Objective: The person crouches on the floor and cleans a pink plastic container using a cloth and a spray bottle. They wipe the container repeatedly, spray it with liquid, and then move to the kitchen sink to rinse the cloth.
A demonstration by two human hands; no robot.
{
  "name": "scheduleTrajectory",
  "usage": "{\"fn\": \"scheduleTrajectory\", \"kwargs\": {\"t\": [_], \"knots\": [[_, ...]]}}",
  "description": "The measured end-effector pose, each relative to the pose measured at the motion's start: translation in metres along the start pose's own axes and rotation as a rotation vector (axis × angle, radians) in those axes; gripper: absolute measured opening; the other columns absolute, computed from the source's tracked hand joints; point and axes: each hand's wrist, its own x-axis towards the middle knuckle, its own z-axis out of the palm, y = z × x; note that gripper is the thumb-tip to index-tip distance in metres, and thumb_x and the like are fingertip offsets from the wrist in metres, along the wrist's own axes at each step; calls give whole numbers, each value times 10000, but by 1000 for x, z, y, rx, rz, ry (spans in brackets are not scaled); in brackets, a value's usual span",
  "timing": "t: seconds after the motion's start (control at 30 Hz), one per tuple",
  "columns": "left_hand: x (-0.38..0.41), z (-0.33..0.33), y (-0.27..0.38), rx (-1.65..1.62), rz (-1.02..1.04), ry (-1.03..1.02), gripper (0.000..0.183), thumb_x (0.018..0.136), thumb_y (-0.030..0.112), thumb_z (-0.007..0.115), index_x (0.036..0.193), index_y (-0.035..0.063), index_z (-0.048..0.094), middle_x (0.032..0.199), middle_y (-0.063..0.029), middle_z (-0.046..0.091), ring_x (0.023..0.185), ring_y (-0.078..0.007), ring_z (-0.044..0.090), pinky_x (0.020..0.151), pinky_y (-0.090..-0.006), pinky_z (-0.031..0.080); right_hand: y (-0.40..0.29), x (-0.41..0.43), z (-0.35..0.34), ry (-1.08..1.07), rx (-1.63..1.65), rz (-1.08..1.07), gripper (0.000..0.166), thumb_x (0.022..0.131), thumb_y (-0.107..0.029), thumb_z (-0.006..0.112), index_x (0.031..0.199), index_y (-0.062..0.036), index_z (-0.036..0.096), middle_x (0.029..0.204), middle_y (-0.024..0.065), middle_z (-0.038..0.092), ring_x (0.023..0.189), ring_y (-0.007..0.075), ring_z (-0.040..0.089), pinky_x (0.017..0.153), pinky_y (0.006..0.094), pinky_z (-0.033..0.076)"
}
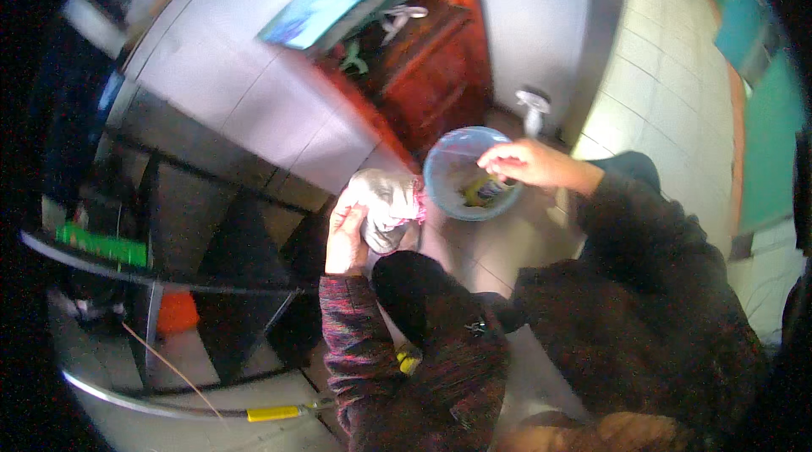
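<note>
My left hand (347, 230) is closed on a bundled white cloth item (384, 208) with a pink edge; its exact kind is unclear. To the right, a translucent bluish plastic bin (438, 189) stands on the floor with some yellowish and printed wrappers (487, 191) inside. Over the bin's right rim my right hand (517, 163) is held with its fingers bent together; whether anything small is between them cannot be told. The black trouser knee (409, 290) is just below the cloth.
A reddish wooden cabinet (438, 71) with clutter inside stands ahead. A white object (533, 109) stands beyond the bin. On the left is a rack (222, 287) with dark curved rails, a green item (101, 244) and an orange item (176, 312). A yellow-handled tool (273, 413) lies lower left.
</note>
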Motion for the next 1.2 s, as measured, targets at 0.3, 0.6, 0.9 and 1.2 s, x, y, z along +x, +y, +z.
{"fn": "scheduleTrajectory", "kwargs": {"t": [0.3, 0.6, 0.9, 1.2], "knots": [[73, 73, -95, 498, -157, -143, 248, 949, 156, 481, 1107, -5, 585, 996, -56, 630, 921, -122, 555, 816, -262, 440, 74, -46, -82, 392, 46, 413, 266, 907, -231, 557, 1104, -62, 617, 875, 29, 622, 754, 109, 582, 674, 255, 484], [102, 85, -109, 434, -169, -116, 347, 965, 289, 483, 1121, -5, 582, 1040, -78, 619, 951, -154, 552, 847, -289, 441, 184, -103, -30, 292, -215, 837, 308, 869, -309, 557, 946, -24, 644, 853, 184, 664, 798, 328, 643, 700, 382, 505], [102, 72, -106, 785, -262, -45, 375, 913, 290, 577, 813, -64, 648, 654, -28, 589, 638, -85, 492, 600, -280, 437, 278, -125, 29, 396, 83, 1242, 562, 835, -422, 603, 1247, -56, 495, 799, 114, 629, 636, 262, 622, 517, 411, 504], [103, 100, -120, 1028, -348, -351, 235, 844, 118, 531, 1063, 46, 579, 678, -147, 606, 659, -184, 607, 619, -332, 464, 325, -121, 47, 429, 796, 1121, 216, 883, -247, 597, 1041, -155, 481, 757, 28, 544, 550, 191, 557, 430, 312, 412]]}}
